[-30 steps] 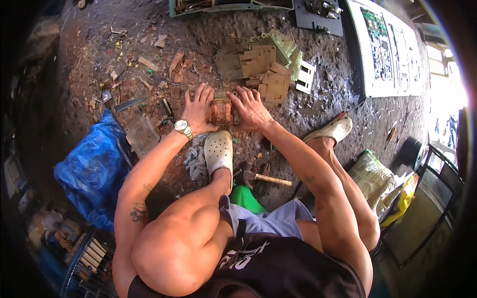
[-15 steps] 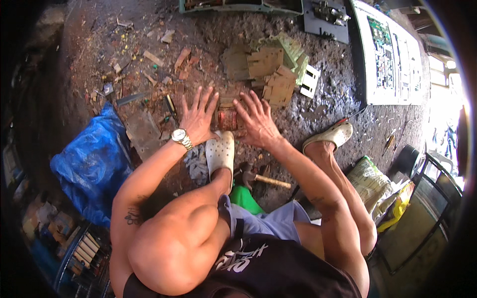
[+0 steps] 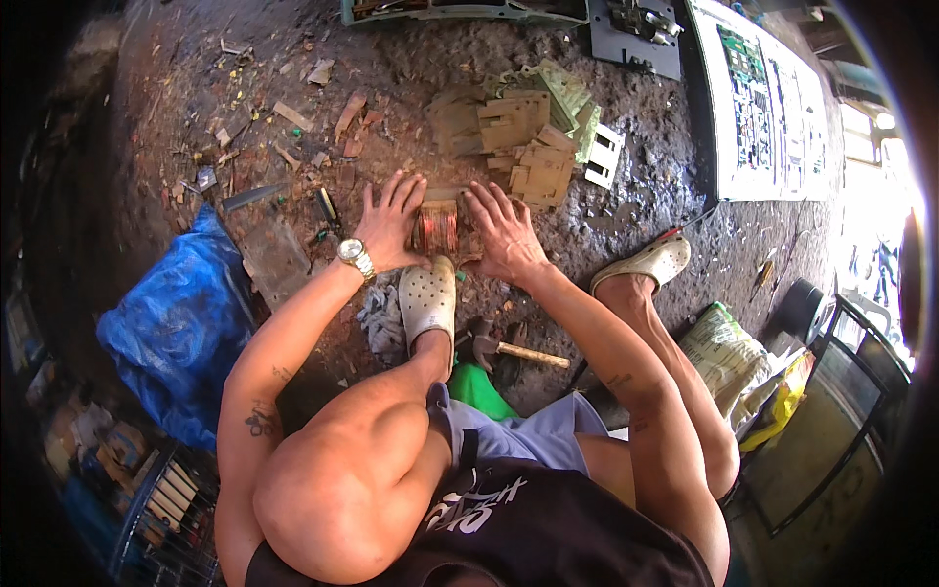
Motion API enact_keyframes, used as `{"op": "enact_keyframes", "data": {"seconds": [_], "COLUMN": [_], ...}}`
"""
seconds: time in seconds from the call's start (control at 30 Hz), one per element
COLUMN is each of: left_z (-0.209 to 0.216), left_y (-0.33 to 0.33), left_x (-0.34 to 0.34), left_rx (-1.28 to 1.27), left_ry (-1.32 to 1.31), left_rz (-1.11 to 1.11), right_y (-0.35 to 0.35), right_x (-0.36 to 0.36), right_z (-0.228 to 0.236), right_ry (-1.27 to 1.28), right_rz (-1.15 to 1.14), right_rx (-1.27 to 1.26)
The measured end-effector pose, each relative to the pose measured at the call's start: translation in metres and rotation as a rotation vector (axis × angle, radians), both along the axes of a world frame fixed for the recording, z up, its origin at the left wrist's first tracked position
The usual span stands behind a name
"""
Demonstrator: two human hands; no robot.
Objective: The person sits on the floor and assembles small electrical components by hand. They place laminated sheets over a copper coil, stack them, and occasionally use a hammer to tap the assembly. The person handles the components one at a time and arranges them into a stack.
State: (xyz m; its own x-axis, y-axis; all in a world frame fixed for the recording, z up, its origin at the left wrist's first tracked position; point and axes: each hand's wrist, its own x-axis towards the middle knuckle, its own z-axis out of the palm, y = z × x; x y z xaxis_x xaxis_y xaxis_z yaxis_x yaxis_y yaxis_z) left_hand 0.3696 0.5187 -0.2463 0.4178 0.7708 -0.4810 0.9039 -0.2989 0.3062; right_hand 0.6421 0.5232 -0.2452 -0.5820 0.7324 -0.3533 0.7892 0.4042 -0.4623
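A copper-wound coil [image 3: 436, 231] with a pale end piece lies on the dirty ground between my hands, just ahead of my left clog [image 3: 427, 298]. My left hand [image 3: 393, 223], below a metal wristwatch [image 3: 354, 255], rests along the coil's left side with fingers stretched forward. On the other side, my right hand [image 3: 507, 237] lies with its fingers spread and pointing ahead. Both thumbs turn inward toward the coil's near end. Whether the palms press against the coil cannot be made out. A hammer [image 3: 528, 354] with a wooden handle lies behind the right hand.
Flat brown cut-out plates [image 3: 528, 137] are piled ahead. A blue tarp [image 3: 181, 323] lies at left, near a dark blade-like strip [image 3: 254, 196]. Circuit boards [image 3: 748, 98] rest in a white panel at right. A sack [image 3: 724, 347] stands beside my right leg.
The coil shows more fully between my hands, its pale far end now visible. Both hands stay beside it with only a slight shift, and the whole view has moved a little.
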Motion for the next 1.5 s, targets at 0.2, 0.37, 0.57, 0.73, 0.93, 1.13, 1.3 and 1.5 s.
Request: {"op": "enact_keyframes", "data": {"seconds": [0.2,0.37,0.57,0.73,0.93,1.13,1.3,1.5], "left_z": [-0.002,0.006,0.0,0.002,0.003,0.01,0.033,0.017], "left_y": [-0.009,-0.016,-0.018,-0.017,-0.013,-0.026,-0.001,0.09], "left_x": [0.007,0.015,0.019,0.015,0.003,-0.051,-0.088,-0.005], "left_rx": [0.028,0.017,0.018,0.053,0.062,0.019,0.121,0.412], "left_ry": [0.017,0.034,0.041,0.097,0.137,0.305,0.288,0.056], "left_rz": [0.102,0.178,0.259,0.176,0.126,0.127,0.379,0.257], "right_y": [-0.001,0.025,0.042,0.042,0.035,0.036,0.029,0.02], "right_x": [-0.014,-0.016,-0.017,-0.013,-0.006,-0.002,-0.01,-0.02], "right_z": [-0.002,0.004,0.011,0.005,0.003,0.006,0.002,0.007], "right_ry": [0.014,-0.056,-0.061,-0.049,-0.065,-0.057,-0.006,-0.095], "right_rz": [-0.036,0.123,0.227,0.214,0.154,0.148,0.081,0.107], "right_rx": [0.005,0.036,0.014,0.058,0.032,0.026,0.021,0.035]}}
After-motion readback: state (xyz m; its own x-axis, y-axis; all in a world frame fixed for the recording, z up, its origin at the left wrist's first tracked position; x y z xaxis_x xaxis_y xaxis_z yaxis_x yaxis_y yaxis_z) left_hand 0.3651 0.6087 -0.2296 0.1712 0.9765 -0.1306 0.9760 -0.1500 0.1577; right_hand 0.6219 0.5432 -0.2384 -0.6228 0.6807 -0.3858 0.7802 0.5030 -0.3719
